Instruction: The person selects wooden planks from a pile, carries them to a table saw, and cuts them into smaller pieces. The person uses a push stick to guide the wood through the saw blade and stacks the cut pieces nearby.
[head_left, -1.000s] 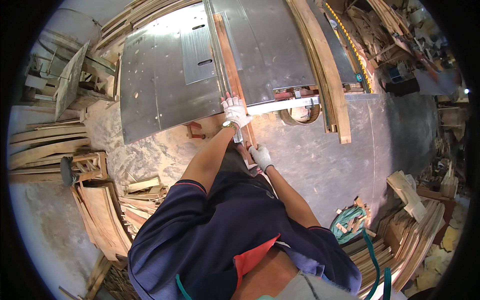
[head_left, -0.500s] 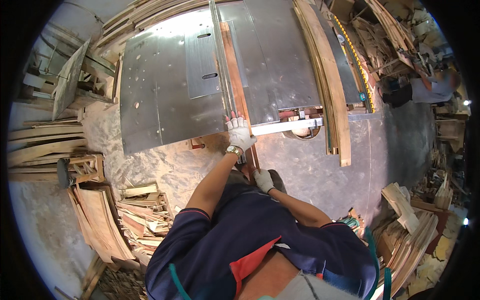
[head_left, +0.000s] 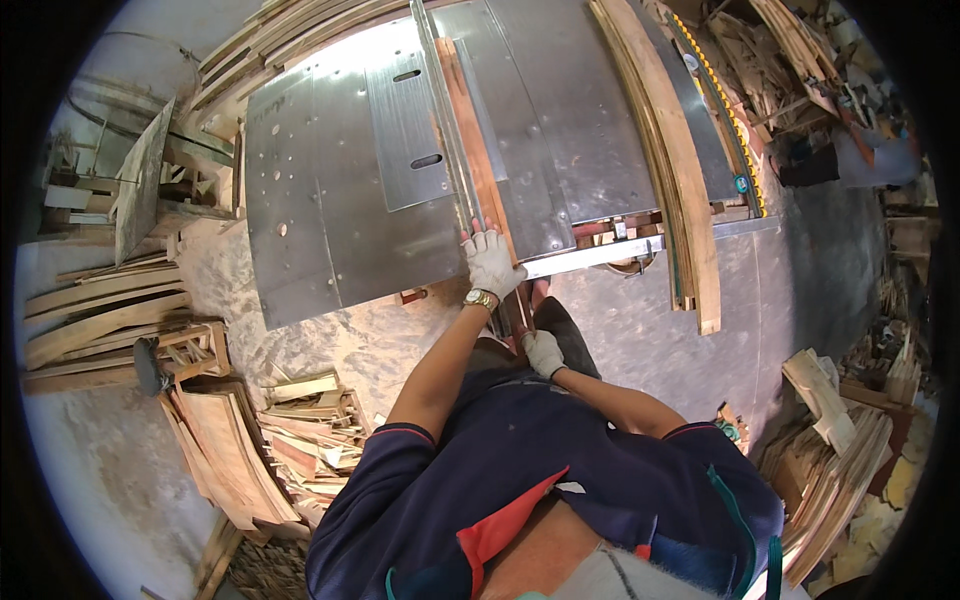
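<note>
A long reddish-brown wooden strip (head_left: pixel 474 130) lies on a grey metal machine table (head_left: pixel 330 210), alongside a straight metal fence (head_left: pixel 448 115). My left hand (head_left: pixel 491 262), in a whitish glove with bare fingertips, rests flat over the strip and fence at the table's near edge, its fingers stretched forward. A watch (head_left: pixel 481 298) is on that wrist. Close to my body, my gloved right hand (head_left: pixel 543 354) is closed around the strip's near end, which projects past the table edge. The fingers of the right hand are partly hidden.
A stack of long boards (head_left: pixel 665 165) lies across the table's right side, overhanging its front rail (head_left: pixel 595 257). Offcuts (head_left: pixel 312 430) are heaped on the floor at left, near curved boards (head_left: pixel 100 310). Another person (head_left: pixel 875 160) is at far right.
The strip has slid slightly forward along the fence, away from me, and both hands have moved forward with it. My view has shifted a little.
</note>
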